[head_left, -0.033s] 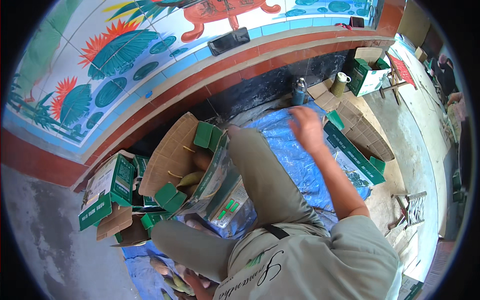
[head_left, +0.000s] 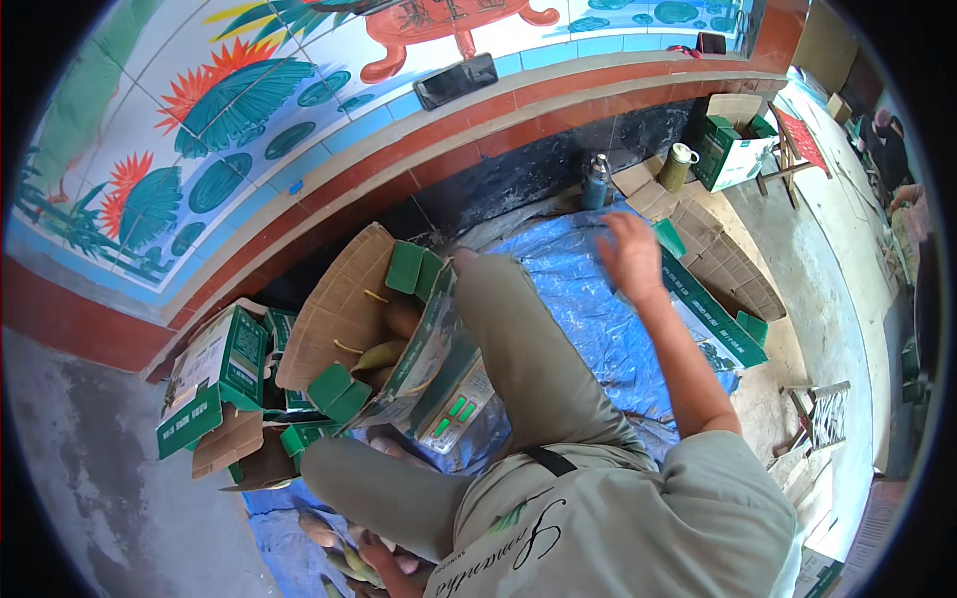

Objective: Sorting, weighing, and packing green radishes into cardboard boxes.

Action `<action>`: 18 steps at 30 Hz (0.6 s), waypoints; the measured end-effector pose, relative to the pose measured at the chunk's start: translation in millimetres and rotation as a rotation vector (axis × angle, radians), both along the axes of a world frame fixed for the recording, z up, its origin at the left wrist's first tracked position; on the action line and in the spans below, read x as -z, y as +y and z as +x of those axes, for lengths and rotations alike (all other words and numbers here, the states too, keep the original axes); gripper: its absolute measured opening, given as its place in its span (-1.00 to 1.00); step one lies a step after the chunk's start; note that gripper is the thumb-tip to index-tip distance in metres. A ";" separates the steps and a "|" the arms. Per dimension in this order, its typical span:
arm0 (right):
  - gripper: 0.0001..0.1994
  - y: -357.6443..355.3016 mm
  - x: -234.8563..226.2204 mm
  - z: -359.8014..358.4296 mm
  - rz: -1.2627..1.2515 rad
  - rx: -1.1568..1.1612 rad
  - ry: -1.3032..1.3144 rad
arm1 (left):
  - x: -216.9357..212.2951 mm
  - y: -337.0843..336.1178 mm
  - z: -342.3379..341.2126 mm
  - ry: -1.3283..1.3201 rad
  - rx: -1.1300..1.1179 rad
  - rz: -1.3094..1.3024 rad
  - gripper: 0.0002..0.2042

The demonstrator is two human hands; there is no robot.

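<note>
My right hand (head_left: pixel 635 261) is raised over the blue tarp (head_left: pixel 573 289), beside the long open green carton (head_left: pixel 723 329). Its fingers are loosely apart, with nothing seen in them. Down by my bent leg, my left hand (head_left: pixel 384 566) reaches among elongated green and brownish-pink produce (head_left: pixel 344 558) on the tarp. My body partly covers that hand, so its grip is unclear. In front of me, an open carton (head_left: pixel 334 299) holds brown and green produce with stalks (head_left: pixel 382 356). It rests on a scale (head_left: pixel 461 411) with a lit green display.
More green cartons (head_left: pixel 214 369) are at the left, and another carton (head_left: pixel 736 145) stands far right. A blue bottle (head_left: pixel 596 182) and an olive jug (head_left: pixel 678 167) stand by the wall. A phone (head_left: pixel 457 82) leans on the ledge; a folding stool (head_left: pixel 822 414) is at right.
My right hand has shifted slightly right and down, toward the long carton. My left hand has moved slightly left among the produce. The cartons and scale have stayed put.
</note>
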State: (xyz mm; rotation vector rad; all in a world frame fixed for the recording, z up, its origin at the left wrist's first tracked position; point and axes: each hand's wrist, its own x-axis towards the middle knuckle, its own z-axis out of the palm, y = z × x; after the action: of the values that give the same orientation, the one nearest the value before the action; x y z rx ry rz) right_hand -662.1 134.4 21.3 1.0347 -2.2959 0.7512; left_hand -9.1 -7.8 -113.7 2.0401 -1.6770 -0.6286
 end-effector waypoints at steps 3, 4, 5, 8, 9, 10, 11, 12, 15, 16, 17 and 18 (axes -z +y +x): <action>-0.59 74.0 46.0 -40.9 0.293 0.344 -0.027 | -9.2 -26.9 8.0 0.032 0.063 -0.178 -0.77; -0.59 98.1 45.0 -39.2 0.381 0.437 -0.135 | -29.1 -34.5 -10.5 0.094 0.058 -0.187 -0.77; -0.58 110.4 38.0 -34.6 0.465 0.504 -0.241 | -33.8 -39.2 -9.5 0.175 0.035 -0.231 -0.77; -0.60 151.5 37.1 -36.3 0.614 0.531 -0.627 | -49.3 -53.9 -14.7 0.281 -0.006 -0.247 -0.76; -0.59 165.4 43.9 -37.3 0.634 0.513 -0.640 | -56.7 -53.7 -22.9 0.279 -0.021 -0.245 -0.76; -0.59 171.0 46.7 -37.4 0.640 0.499 -0.633 | -64.8 -54.7 -32.1 0.385 -0.026 -0.257 -0.76; -0.62 173.7 48.7 -38.2 0.646 0.510 -0.657 | -70.4 -54.8 -38.7 0.492 -0.033 -0.273 -0.76; -0.65 174.3 50.1 -41.0 0.652 0.521 -0.679 | -73.4 -54.5 -40.4 0.493 -0.053 -0.279 -0.76; -0.67 175.8 64.0 -54.3 0.737 0.417 -0.656 | -81.3 -51.4 -44.7 0.379 -0.009 -0.312 -0.78; -0.67 179.7 69.4 -58.9 0.743 0.408 -0.642 | -86.9 -49.1 -51.2 0.487 -0.020 -0.302 -0.79; -0.68 179.9 73.8 -61.2 0.715 0.459 -0.614 | -91.2 -46.3 -53.1 0.595 -0.036 -0.300 -0.81; -0.69 180.5 78.3 -62.8 0.685 0.511 -0.586 | -91.9 -43.2 -50.8 0.623 -0.033 -0.333 -0.83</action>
State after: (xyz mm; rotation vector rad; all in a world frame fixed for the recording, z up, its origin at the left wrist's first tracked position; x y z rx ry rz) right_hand -724.9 314.9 -57.0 0.4299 -3.2597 0.0269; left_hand -59.9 -50.9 -21.8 1.4352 -1.2709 -0.8069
